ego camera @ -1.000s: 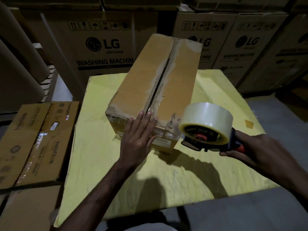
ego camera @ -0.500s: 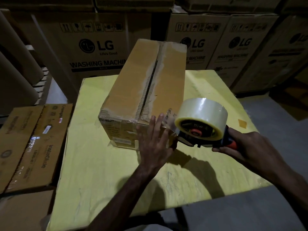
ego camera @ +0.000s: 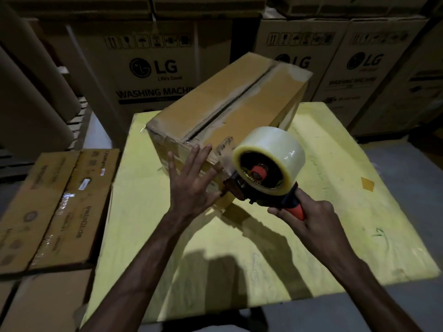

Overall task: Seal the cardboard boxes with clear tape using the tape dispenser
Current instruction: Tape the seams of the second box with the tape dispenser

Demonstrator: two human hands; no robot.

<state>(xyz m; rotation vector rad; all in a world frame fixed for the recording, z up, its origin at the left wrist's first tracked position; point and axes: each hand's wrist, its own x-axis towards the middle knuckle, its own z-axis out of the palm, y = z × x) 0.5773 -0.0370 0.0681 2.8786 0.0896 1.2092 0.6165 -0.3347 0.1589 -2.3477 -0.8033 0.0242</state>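
Note:
A long brown cardboard box (ego camera: 215, 101) lies on the yellow table (ego camera: 323, 226), turned at an angle, its top flaps meeting along a dark centre seam with old tape marks. My left hand (ego camera: 191, 185) presses flat with spread fingers against the box's near end. My right hand (ego camera: 309, 219) grips the orange handle of the tape dispenser (ego camera: 251, 185), which carries a thick roll of clear tape (ego camera: 268, 154). The dispenser's front sits at the box's near right corner, next to my left thumb. A strip of tape runs from the roll to that corner.
Large LG washing machine cartons (ego camera: 148, 75) stand stacked behind the table. Flat brown boxes (ego camera: 57, 207) lie to the left at table height. A small brown patch (ego camera: 368, 184) sits on the table's right side. Grey floor shows at the right.
The box has turned so its far end points right. My left hand slid from the top edge down onto the near end. The dispenser closed in on the near right corner.

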